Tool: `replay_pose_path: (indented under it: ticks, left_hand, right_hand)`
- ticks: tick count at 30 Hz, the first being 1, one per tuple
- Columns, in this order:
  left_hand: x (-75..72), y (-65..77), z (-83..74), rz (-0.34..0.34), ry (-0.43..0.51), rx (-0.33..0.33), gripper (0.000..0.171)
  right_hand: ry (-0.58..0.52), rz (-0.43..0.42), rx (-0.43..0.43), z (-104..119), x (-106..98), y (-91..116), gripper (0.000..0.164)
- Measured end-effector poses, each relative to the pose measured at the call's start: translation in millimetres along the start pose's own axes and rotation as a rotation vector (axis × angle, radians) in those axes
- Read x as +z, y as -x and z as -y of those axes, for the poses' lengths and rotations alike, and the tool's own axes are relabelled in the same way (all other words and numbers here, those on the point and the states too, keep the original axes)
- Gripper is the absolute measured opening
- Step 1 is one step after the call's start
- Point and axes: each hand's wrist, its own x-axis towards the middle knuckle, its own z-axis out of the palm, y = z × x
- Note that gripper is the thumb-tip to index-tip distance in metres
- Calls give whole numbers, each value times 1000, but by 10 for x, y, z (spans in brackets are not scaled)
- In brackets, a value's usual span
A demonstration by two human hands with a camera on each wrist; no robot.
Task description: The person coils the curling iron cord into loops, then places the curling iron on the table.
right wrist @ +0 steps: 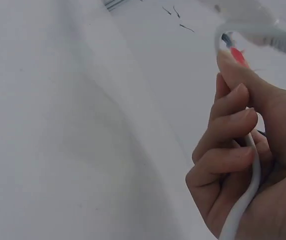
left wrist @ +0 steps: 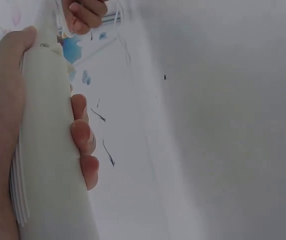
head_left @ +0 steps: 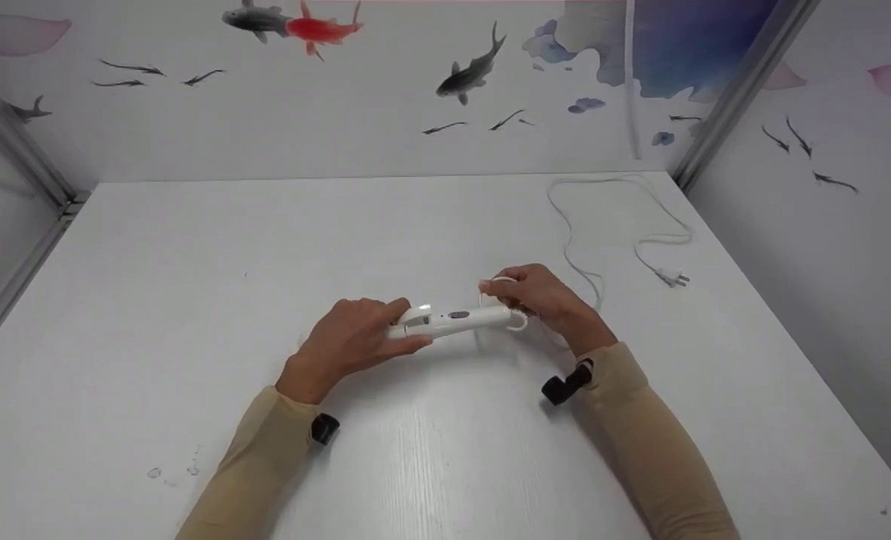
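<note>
Left hand (head_left: 352, 341) grips styler (head_left: 457, 320); right hand (head_left: 539, 296) pinches cord (head_left: 595, 225); plug (head_left: 674, 279) apart.

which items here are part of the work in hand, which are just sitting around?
In hand:
white appliance, gripped by left hand
white cord, held in right hand
plug, cord's end, on table

Lying about:
small specks on table

White bench (head_left: 190, 300) with faint wood grain, small smudges near its front left edge. Behind the bench a white wall panel (head_left: 325, 127) printed with fish: one red fish (head_left: 318, 30) beside a grey one top centre, a black fish (head_left: 469, 73) right of them, blue wash in the upper right. Metal corner posts (head_left: 738, 97) flank the bench; side panels white. Even, soft light.
</note>
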Motion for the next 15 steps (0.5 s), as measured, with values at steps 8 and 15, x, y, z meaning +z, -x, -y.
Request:
replay_pose_path:
  ticks: [8,15]
  left_hand:
    - [-4,-25,-24,42,-9,-80,42]
    - [11,-9,26,37,-86,-163,47]
  right_hand:
    - [174,-41,-204,354,18,276,35]
    - [230,118,-325,459,52,427,36]
